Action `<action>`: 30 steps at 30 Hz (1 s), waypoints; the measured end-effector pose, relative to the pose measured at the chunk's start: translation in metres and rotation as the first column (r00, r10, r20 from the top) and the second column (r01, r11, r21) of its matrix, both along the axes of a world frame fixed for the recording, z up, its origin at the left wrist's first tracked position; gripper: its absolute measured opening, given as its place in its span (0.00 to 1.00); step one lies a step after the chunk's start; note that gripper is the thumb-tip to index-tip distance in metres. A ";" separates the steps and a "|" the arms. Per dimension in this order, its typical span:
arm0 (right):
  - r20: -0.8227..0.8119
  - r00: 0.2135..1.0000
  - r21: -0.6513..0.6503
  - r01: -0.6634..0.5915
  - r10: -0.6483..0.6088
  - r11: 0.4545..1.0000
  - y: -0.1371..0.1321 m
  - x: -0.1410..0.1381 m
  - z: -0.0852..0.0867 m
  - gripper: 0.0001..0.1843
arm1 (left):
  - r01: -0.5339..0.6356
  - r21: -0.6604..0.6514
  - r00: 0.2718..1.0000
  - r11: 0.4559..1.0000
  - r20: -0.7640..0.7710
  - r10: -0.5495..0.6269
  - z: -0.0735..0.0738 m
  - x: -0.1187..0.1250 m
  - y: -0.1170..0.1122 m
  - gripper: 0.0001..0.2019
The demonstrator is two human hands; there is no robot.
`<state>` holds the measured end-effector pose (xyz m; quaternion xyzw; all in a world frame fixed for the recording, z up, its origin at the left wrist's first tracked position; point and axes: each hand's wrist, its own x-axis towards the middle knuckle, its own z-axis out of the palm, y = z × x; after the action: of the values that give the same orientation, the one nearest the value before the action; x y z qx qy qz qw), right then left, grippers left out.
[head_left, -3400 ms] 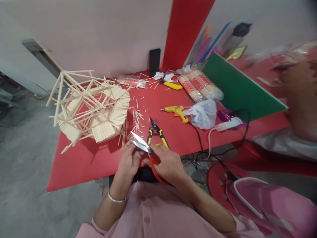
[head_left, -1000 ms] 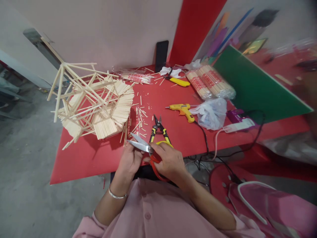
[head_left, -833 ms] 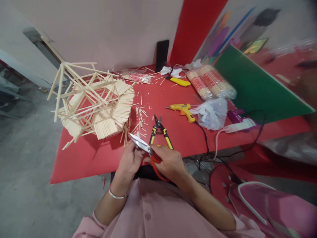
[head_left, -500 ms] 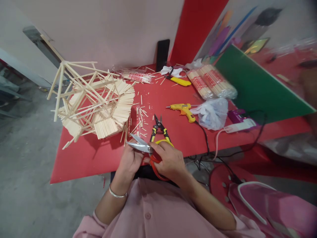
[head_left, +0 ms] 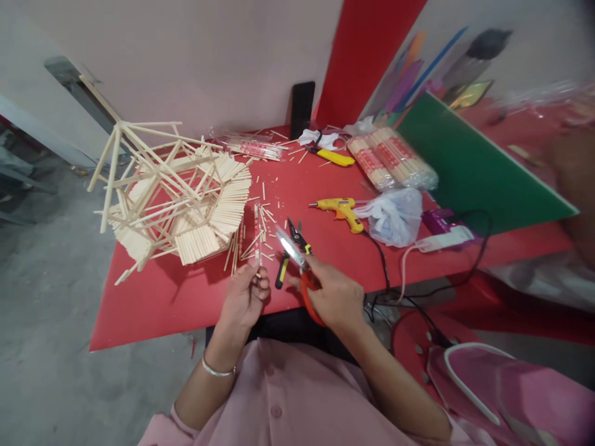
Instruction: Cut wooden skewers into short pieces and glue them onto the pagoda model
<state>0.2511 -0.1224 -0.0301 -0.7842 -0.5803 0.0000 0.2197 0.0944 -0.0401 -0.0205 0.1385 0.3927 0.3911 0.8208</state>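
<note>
My right hand (head_left: pixel 335 296) is closed around a pair of scissors (head_left: pixel 292 248) with red handles. Their silver blades are together and point up and left, over the table. Lower on the left, my left hand (head_left: pixel 244 296) pinches a short piece of wooden stick (head_left: pixel 259 274) between thumb and fingers. Partly behind the scissors lie black and yellow wire cutters (head_left: pixel 282 270). Loose cut sticks (head_left: pixel 263 220) are scattered just beyond my left hand. A large frame built of wooden sticks (head_left: pixel 198 244) stands at the left of the red table (head_left: pixel 139 316).
A yellow glue gun (head_left: pixel 341 209) lies right of the middle, beside a white plastic bag (head_left: pixel 396 215). Behind are yellow-handled pliers (head_left: pixel 335 157), packs of sticks (head_left: pixel 395 158) and a leaning phone (head_left: pixel 302 110). A green board (head_left: pixel 478 167) stands at right; cables (head_left: pixel 383 257) hang over the edge.
The scissors' blades have come together. My right hand has carried them rightward, away from my left hand. The left fingers have curled, and the stick piece in them now shows.
</note>
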 end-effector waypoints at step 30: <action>0.002 0.958 -0.151 0.283 -0.286 0.947 0.060 0.135 0.023 0.22 | -0.109 0.087 0.989 0.990 0.113 0.099 0.018 -0.048 -0.011 0.18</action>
<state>0.3859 -0.0623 -0.0072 -0.8738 -0.4574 0.0197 0.1640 0.0468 -0.0507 -0.0029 0.1345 0.3356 0.4584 0.8119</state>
